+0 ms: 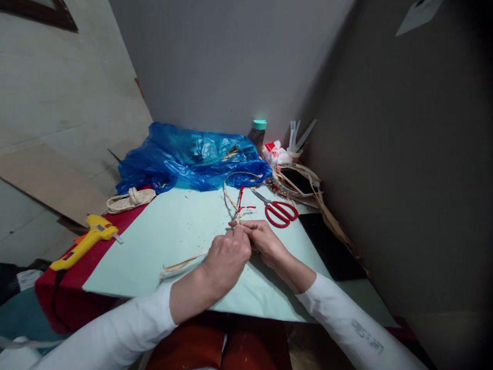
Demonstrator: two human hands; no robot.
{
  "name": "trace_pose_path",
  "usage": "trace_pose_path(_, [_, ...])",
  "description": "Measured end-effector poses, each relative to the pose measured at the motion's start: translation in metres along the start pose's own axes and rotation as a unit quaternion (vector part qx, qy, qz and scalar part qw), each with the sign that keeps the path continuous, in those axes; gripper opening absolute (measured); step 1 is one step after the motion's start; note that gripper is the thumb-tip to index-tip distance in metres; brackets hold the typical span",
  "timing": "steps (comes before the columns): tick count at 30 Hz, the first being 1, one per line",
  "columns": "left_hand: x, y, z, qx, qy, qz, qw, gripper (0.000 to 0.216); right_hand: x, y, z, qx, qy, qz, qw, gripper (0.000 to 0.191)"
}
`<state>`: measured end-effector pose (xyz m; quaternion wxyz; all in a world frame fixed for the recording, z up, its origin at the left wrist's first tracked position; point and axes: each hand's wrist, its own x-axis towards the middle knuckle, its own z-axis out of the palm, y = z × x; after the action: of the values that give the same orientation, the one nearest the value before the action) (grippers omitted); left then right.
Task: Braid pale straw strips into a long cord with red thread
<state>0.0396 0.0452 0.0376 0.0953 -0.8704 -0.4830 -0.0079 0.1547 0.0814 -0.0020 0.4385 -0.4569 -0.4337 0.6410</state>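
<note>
Pinching braided straw (232, 205), fingers (254, 224) inside edges of pale cloth (165, 226), roomy leftward.

Quantities: hands, two (left hand (226, 261), right hand (265, 240)); braided cord (230, 200), one; red-handled scissors (268, 203), one pair; yellow glue gun (98, 230), one; woven slipper (125, 202), one; blue plastic bag (181, 154), one; green-capped bottle (259, 134), one; black flat pad (331, 249), one.

Craft corner; glue gun (99, 229), scissors (269, 202), braided cord (230, 199).
</note>
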Motion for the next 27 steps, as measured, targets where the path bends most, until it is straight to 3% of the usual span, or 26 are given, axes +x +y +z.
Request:
trace_pose_path(4, [0.003, 0.012, 0.007, 0.066, 0.031, 0.006, 0.997, 0.030, -0.003, -0.005, 0.003, 0.052, 0.005, 0.015, 0.999, 0.030])
trace_pose_path(9, [-0.009, 0.020, 0.021, 0.099, 0.085, 0.008, 0.991, 0.031, -0.004, -0.006, 0.004, 0.033, 0.019, -0.013, 0.999, 0.030])
trace_pose_path(11, [-0.020, 0.018, 0.018, 0.059, 0.105, 0.027, 0.992, 0.028, -0.005, -0.005, 0.001, -0.008, 0.027, -0.043, 0.999, 0.026])
trace_pose_path(14, [-0.030, -0.004, 0.002, -0.099, 0.094, 0.061, 0.989, 0.020, -0.006, -0.005, -0.003, -0.070, 0.011, -0.082, 0.994, 0.018])
trace_pose_path(16, [-0.023, -0.026, -0.008, -0.216, 0.103, 0.004, 0.971, 0.028, -0.008, -0.004, -0.005, -0.068, -0.013, -0.079, 0.994, 0.018])
trace_pose_path(18, [-0.008, -0.045, -0.008, -0.375, 0.078, -0.053, 0.922, 0.024, -0.009, -0.003, -0.005, -0.038, -0.026, -0.065, 0.997, 0.026])
trace_pose_path(19, [0.000, -0.052, -0.005, -0.474, 0.026, -0.055, 0.878, 0.021, -0.009, -0.003, -0.004, -0.016, -0.031, -0.059, 0.998, 0.031])
trace_pose_path(21, [0.016, -0.057, 0.006, -0.650, -0.083, -0.035, 0.754, 0.020, -0.011, -0.004, -0.003, 0.014, -0.043, -0.061, 0.997, 0.035])
trace_pose_path(23, [0.026, -0.054, 0.018, -0.741, -0.150, -0.050, 0.652, 0.022, -0.012, -0.005, -0.003, 0.014, -0.049, -0.069, 0.996, 0.035])
trace_pose_path(25, [0.028, -0.048, 0.026, -0.773, -0.172, -0.069, 0.607, 0.025, -0.014, -0.006, -0.005, -0.007, -0.050, -0.067, 0.996, 0.032])
trace_pose_path(27, [0.026, -0.044, 0.029, -0.772, -0.161, -0.078, 0.610, 0.026, -0.016, -0.007, -0.007, -0.025, -0.053, -0.056, 0.997, 0.032])
